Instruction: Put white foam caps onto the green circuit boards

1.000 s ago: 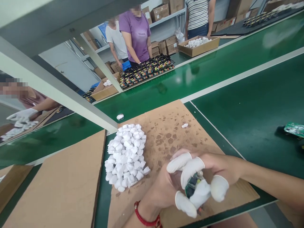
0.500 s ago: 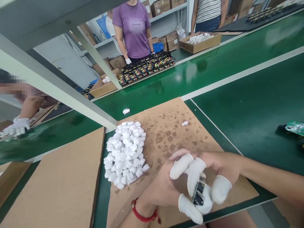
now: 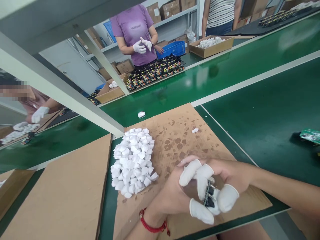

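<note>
Both hands meet over the cardboard sheet (image 3: 140, 213), white finger cots on several fingertips. My left hand (image 3: 175, 191), with a red cord bracelet (image 3: 152, 227) at its wrist, is closed round a small circuit board (image 3: 209, 196) with black parts. Fingers of my right hand (image 3: 226, 178) press on the same board from the other side. A white piece (image 3: 214, 209) sits against the board between the fingertips; how they join is partly hidden. Left of my hands lies a pile of white caps (image 3: 132, 163). One small white piece (image 3: 195, 130) rests alone on the cardboard.
A white piece with a metal edge (image 3: 141, 114) lies on the green conveyor (image 3: 172, 90). At right is a green circuit board (image 3: 310, 135). A grey post (image 3: 75, 90) slants across the left. Co-workers stand opposite, near rows of electronic parts (image 3: 155, 71) and a blue crate (image 3: 175, 49).
The white piece on the conveyor has shifted right. The co-worker in purple has raised both gloved hands, and a blue crate shows more beside them. My hands barely move, still gripping the board.
</note>
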The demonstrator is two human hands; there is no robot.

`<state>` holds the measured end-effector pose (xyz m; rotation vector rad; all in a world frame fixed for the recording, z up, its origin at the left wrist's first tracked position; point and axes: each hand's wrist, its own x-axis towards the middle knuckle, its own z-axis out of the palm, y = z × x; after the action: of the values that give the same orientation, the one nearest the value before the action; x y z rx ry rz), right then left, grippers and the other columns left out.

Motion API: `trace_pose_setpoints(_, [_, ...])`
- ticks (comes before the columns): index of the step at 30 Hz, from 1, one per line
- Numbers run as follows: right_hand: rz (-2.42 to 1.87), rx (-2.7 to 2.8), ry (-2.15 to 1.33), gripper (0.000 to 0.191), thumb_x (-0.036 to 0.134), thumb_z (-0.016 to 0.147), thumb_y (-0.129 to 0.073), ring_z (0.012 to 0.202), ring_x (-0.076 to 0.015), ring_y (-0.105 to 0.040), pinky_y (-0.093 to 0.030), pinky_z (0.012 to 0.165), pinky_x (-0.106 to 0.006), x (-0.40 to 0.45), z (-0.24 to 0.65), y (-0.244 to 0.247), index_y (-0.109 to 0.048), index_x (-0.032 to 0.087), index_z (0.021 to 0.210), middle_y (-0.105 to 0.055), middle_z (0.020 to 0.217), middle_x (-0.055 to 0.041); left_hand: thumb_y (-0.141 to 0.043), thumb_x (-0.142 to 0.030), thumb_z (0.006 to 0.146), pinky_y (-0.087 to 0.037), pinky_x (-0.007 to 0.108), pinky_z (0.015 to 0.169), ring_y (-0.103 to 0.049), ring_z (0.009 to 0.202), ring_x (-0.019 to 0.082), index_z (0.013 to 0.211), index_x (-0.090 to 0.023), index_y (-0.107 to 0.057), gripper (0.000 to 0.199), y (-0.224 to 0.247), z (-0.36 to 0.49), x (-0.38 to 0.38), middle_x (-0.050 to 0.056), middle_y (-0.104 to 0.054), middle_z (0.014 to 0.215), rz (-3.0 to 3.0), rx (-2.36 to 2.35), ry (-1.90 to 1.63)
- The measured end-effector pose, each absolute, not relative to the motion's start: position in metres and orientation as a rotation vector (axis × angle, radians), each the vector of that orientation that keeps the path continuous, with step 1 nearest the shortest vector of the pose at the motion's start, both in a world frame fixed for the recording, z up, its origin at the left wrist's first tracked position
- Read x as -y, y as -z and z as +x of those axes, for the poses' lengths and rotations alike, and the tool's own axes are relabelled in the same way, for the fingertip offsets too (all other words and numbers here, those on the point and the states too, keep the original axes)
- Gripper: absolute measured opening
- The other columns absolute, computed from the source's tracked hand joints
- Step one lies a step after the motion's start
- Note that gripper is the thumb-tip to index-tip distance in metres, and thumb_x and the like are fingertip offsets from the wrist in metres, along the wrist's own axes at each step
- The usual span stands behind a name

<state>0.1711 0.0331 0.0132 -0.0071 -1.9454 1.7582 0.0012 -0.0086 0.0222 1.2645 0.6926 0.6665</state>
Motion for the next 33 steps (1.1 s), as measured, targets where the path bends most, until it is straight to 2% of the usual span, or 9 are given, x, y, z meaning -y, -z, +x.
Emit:
trace_pose_setpoints(4, [-0.023,1.963,-1.646,0.036,0.053,0.069,-0.067,0.109,-0.0236,-0.049,-0.019,0.104,-0.045,-0.032,0.17,-0.012,-0.061,0.018,0.076,-0.059,0.11,-0.0076,-0.085,-0.025,0.04,-0.041,0.031,0.081,-0.049,0.089,0.021,0.078,-0.017,-0.059,0.047,-0.024,0.004,0.009,0.003,-0.049,0.093,1.219,-0.747,-0.689])
trace_pose_setpoints(8, [-0.034,1.963,-1.617,0.039,0.054,0.069,-0.066,0.106,-0.0234,-0.05,-0.019,0.104,-0.046,-0.032,0.169,-0.012,-0.056,0.017,0.072,-0.059,0.107,-0.0087,-0.083,-0.017,0.044,-0.041,0.028,0.074,-0.05,0.081,0.017,0.067,-0.017,-0.055,0.037,-0.026,0.007,0.01,-0.001,-0.048,0.081,1.147,-0.735,-0.71])
trace_pose_setpoints(14, [-0.081,1.962,-1.609,0.038,0.052,0.071,-0.067,0.116,-0.026,-0.044,-0.022,0.104,-0.044,-0.032,0.168,-0.009,-0.058,0.015,0.068,-0.056,0.116,-0.0102,-0.082,-0.02,0.05,-0.044,0.032,0.081,-0.055,0.088,0.02,0.085,-0.017,-0.064,0.04,-0.024,0.007,0.012,0.002,-0.057,0.089,1.104,-0.696,-0.71])
trace_pose_setpoints(17, [-0.082,1.83,-1.748,0.036,0.05,0.073,-0.066,0.119,-0.026,-0.043,-0.031,0.1,-0.042,-0.032,0.172,-0.01,-0.065,0.016,0.085,-0.054,0.122,-0.0107,-0.084,-0.026,0.048,-0.046,0.034,0.08,-0.057,0.089,0.022,0.094,-0.018,-0.066,0.05,-0.018,0.003,0.014,0.005,-0.061,0.094,1.071,-0.655,-0.729])
trace_pose_setpoints(19, [-0.051,1.718,-1.878,0.044,0.053,0.079,-0.057,0.123,-0.0258,-0.04,-0.031,0.1,-0.042,-0.032,0.176,-0.011,-0.063,0.019,0.105,-0.05,0.128,-0.0109,-0.084,-0.03,0.046,-0.048,0.035,0.078,-0.059,0.085,0.022,0.098,-0.02,-0.066,0.056,-0.013,0.002,0.015,0.006,-0.063,0.096,1.032,-0.636,-0.731])
trace_pose_setpoints(21, [-0.029,1.678,-1.97,0.044,0.051,0.084,-0.052,0.126,-0.0253,-0.037,-0.031,0.101,-0.041,-0.032,0.179,-0.014,-0.06,0.021,0.115,-0.046,0.133,-0.0106,-0.084,-0.033,0.044,-0.049,0.036,0.077,-0.06,0.084,0.022,0.098,-0.021,-0.068,0.057,-0.012,0.001,0.017,0.006,-0.064,0.096,1.033,-0.635,-0.755])
trace_pose_setpoints(25, [-0.048,1.775,-1.948,0.029,0.039,0.085,-0.055,0.125,-0.0254,-0.039,-0.029,0.102,-0.039,-0.032,0.179,-0.015,-0.07,0.019,0.099,-0.049,0.131,-0.0107,-0.084,-0.03,0.045,-0.049,0.036,0.08,-0.057,0.095,0.027,0.087,-0.02,-0.072,0.044,-0.018,0.005,0.018,0.007,-0.065,0.094,1.178,-0.684,-0.787])
trace_pose_setpoints(28, [-0.065,1.795,-1.883,0.035,0.043,0.088,-0.048,0.123,-0.0257,-0.042,-0.025,0.105,-0.04,-0.031,0.175,-0.013,-0.072,0.018,0.093,-0.052,0.128,-0.0114,-0.085,-0.029,0.043,-0.049,0.038,0.083,-0.058,0.095,0.028,0.086,-0.02,-0.073,0.045,-0.024,0.008,0.017,0.007,-0.065,0.094,1.303,-0.694,-0.823])
trace_pose_setpoints(33, [-0.047,1.608,-1.937,0.049,0.053,0.092,-0.032,0.128,-0.0245,-0.036,-0.022,0.107,-0.04,-0.027,0.175,-0.01,-0.062,0.021,0.114,-0.048,0.133,-0.0082,-0.082,-0.021,0.051,-0.052,0.038,0.08,-0.063,0.083,0.024,0.105,-0.025,-0.066,0.057,-0.019,0.007,0.017,0.005,-0.068,0.091,1.288,-0.567,-0.908])
